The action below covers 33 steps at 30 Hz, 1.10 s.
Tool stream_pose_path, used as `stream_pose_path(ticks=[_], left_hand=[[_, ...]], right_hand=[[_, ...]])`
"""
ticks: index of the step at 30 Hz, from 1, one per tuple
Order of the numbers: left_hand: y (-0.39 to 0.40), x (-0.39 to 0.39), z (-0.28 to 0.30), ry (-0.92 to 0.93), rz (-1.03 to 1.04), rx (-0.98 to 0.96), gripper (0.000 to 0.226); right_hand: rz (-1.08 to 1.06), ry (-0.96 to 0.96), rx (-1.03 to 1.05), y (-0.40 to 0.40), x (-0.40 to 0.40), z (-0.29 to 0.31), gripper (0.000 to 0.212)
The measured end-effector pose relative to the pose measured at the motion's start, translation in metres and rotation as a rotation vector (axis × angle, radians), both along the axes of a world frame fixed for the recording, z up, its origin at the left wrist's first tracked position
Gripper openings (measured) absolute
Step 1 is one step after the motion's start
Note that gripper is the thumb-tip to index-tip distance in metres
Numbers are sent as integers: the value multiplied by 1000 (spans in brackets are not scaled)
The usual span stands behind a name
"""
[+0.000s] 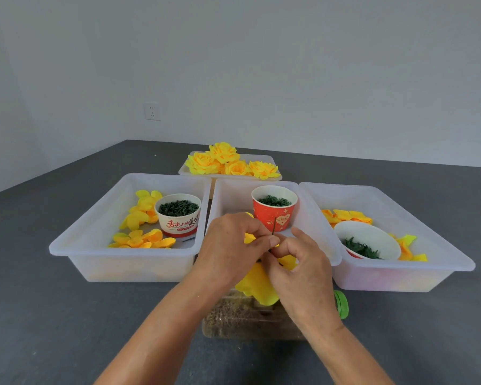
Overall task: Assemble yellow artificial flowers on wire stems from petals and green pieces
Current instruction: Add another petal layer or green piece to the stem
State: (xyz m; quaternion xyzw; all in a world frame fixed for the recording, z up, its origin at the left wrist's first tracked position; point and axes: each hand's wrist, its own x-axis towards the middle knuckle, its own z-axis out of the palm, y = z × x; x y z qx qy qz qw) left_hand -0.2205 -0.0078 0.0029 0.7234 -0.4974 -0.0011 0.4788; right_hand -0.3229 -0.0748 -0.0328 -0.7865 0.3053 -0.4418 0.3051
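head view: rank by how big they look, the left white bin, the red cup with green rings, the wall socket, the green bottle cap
1. left white bin
2. red cup
3. and 4. wall socket and green bottle cap: they look alike; the cap is partly hidden by the right hand and far nearer, so unranked.

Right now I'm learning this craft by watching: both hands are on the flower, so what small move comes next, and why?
Probably slide the yellow petals further along the wire. The left hand and right hand both pinch at the flower, the thin wire tip pokes up between the fingers, and the petals hang loose below, not yet shaped like the finished flowers in the far tray.
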Motion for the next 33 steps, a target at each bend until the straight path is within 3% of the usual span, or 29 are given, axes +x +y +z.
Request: stream_pose_path(ticks=[3, 10, 15, 21, 24, 30, 33], left_hand=[[4, 3, -5, 90, -96, -17, 13], [11, 18, -24, 206, 57, -168, 21], [17, 25, -38, 203, 62, -46, 31], [19, 11, -47, 297, -102, 53, 39], [12, 5, -45, 378, -120, -22, 44], [3, -4, -43, 498, -130, -138, 25], [3, -5, -42, 548, -133, -153, 36]], right_hand=[[10, 16, -48, -2, -5, 1, 15], [99, -69, 4, -4, -6, 15, 14], [122, -92, 13, -9, -6, 28, 13], [116, -108, 26, -11, -4, 39, 10], [105, -105, 37, -9, -3, 40, 10], [102, -110, 50, -7, -6, 40, 11], [107, -103, 30, -7, -5, 43, 10]])
